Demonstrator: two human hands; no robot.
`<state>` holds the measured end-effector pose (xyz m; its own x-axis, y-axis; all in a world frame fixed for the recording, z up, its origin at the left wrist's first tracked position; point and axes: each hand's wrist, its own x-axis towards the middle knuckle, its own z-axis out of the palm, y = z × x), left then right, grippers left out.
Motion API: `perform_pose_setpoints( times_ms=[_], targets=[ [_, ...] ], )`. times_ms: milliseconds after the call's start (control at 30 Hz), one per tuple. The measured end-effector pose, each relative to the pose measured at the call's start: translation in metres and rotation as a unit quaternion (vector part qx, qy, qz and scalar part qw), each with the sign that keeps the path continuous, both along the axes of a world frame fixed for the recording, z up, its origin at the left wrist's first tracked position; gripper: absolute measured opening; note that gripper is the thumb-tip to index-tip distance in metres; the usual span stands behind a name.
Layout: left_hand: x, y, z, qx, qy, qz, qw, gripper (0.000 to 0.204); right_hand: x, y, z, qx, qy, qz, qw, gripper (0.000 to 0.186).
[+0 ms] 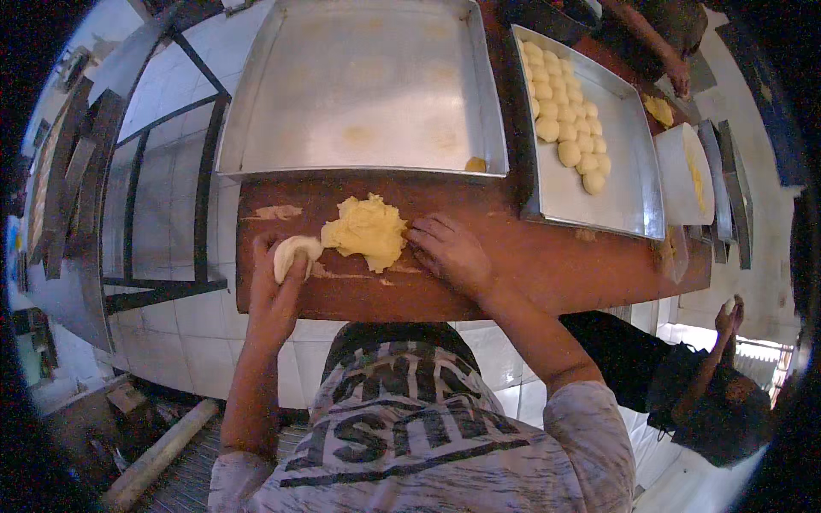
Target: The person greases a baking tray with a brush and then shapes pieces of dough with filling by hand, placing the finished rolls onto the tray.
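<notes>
My left hand (278,291) grips a flattened piece of pale dough (293,253) at the near left part of the wooden table (547,269). Just right of the dough lies a ragged heap of yellow soft filling (366,229). My right hand (453,261) rests on the wood with its fingers loosely apart, the fingertips at the heap's right edge; whether they touch it is hard to tell. Beyond them sits a large metal tray (359,94), bare but for light stains and a small yellowish bit in its near right corner.
A second tray (624,209) at the right holds several dough balls (569,128), beside a white container (680,162). Another person's arm (650,38) is at the back right; a second person (701,393) stands at the lower right. Metal racks (85,171) line the left.
</notes>
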<state>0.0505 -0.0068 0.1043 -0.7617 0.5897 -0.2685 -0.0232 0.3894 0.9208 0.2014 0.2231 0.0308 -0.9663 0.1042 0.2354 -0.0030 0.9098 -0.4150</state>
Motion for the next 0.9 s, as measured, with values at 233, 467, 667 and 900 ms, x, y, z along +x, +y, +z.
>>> perform_pose_setpoints(
  times_ms=[233,467,667,900],
  targets=[
    [0.043,0.081,-0.01,0.084,-0.076,0.033,0.993,0.028,0.015,-0.008,0.056,-0.67,0.014,-0.157,0.725,0.019],
    [0.073,0.101,-0.025,0.235,-0.272,0.008,0.933,0.047,0.015,-0.008,0.063,-0.129,0.092,-0.153,0.975,0.026],
    [0.053,0.077,-0.017,0.356,-0.351,-0.043,0.865,0.064,0.012,-0.015,0.07,-0.21,0.092,-0.104,0.968,0.034],
    [0.063,0.065,0.005,0.197,0.07,-0.133,0.969,0.051,-0.007,-0.011,0.082,-0.359,0.09,-0.078,0.926,0.037]
  ],
)
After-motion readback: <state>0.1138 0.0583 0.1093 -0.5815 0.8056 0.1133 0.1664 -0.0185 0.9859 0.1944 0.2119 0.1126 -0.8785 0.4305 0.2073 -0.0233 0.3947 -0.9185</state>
